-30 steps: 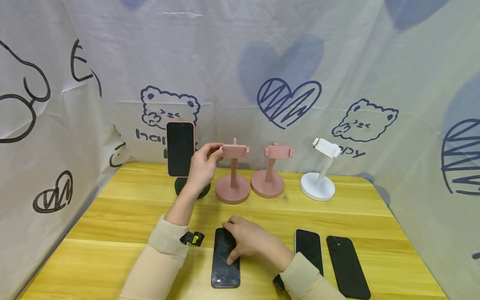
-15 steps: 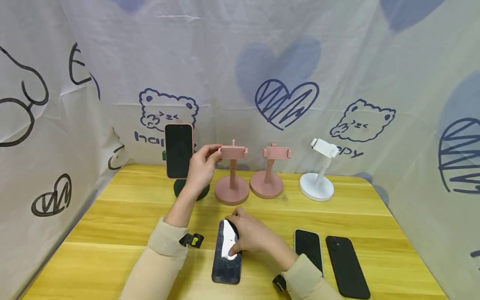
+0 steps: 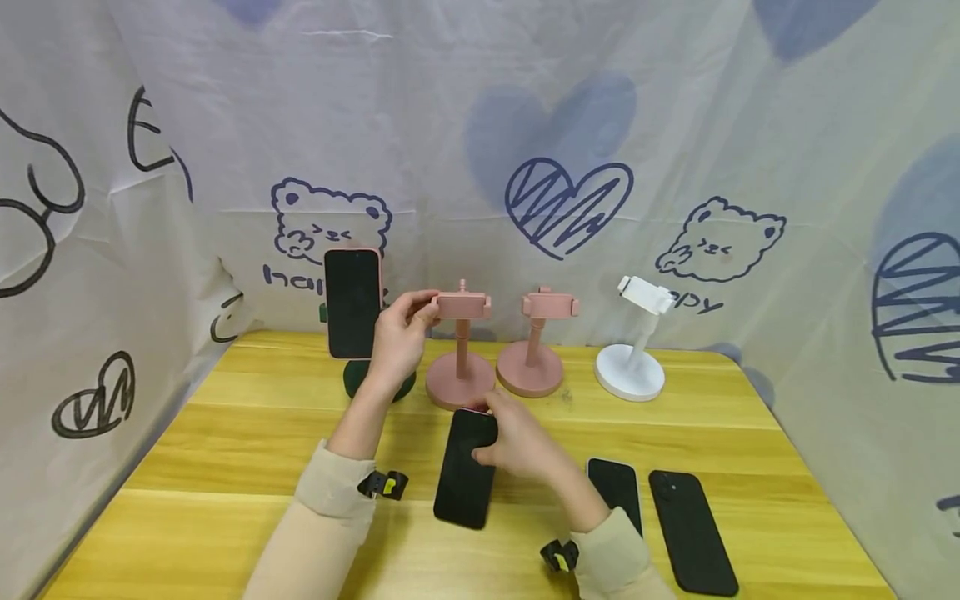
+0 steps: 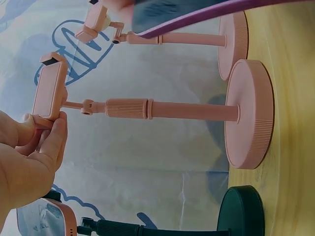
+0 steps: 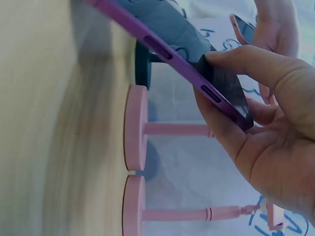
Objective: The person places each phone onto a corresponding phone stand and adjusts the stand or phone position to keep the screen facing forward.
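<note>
My left hand (image 3: 400, 337) pinches the left end of the clamp on a pink phone stand (image 3: 462, 307), whose round base stands on the table. In the left wrist view, thumb and fingers close on the lower clamp jaw. My right hand (image 3: 522, 437) grips a smartphone (image 3: 463, 479) by its upper right part, dark screen up and tilted. The right wrist view shows the phone's purple side edge (image 5: 184, 69) with buttons, thumb on the screen and fingers beneath. It is lifted off the table, in front of the pink stand.
A green stand (image 3: 358, 379) at left bears a pink-edged phone (image 3: 352, 304). Right of the held stand are a second pink stand (image 3: 531, 369) and a white stand (image 3: 630, 372). A white-edged phone (image 3: 617, 492) and a black phone (image 3: 693, 533) lie at front right. A printed cloth hangs behind.
My right hand has raised the phone from the table and carried it forward toward the pink stands, tilting it. My left hand keeps its hold on the clamp.
</note>
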Motion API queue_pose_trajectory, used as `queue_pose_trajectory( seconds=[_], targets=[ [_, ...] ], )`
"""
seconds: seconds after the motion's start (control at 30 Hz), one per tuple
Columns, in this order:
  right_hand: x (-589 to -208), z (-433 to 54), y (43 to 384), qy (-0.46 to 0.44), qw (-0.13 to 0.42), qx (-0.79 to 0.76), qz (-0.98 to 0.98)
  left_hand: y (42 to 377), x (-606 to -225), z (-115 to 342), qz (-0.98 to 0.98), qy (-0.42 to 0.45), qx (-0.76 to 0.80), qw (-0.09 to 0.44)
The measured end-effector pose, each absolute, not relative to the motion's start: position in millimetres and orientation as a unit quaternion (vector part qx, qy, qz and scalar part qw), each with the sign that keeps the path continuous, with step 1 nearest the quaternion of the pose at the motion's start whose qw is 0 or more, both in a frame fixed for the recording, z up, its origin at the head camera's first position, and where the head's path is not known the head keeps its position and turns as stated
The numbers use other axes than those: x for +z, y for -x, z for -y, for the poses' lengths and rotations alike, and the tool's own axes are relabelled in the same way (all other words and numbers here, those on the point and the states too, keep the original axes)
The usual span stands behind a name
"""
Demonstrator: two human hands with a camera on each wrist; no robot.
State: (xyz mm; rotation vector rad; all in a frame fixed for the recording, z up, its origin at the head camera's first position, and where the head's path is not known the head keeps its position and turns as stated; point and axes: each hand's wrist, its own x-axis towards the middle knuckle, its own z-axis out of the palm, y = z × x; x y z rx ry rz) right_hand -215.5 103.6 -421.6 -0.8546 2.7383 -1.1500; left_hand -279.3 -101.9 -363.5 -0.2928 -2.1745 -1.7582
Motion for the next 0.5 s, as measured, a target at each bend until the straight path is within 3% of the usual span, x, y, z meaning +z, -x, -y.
queue_pose_trajectory(
  seconds=[0.27, 0.5],
  targets=[
    [-416, -113, 218, 0.251, 0.058, -0.449, -0.856, 277, -365, 100, 0.742, 0.098, -0.643, 0.165],
    [-418, -118, 220, 0.238, 0.052, -0.503, -0.830, 273, -366, 97, 0.731, 0.086, -0.655, 0.169]
  ],
)
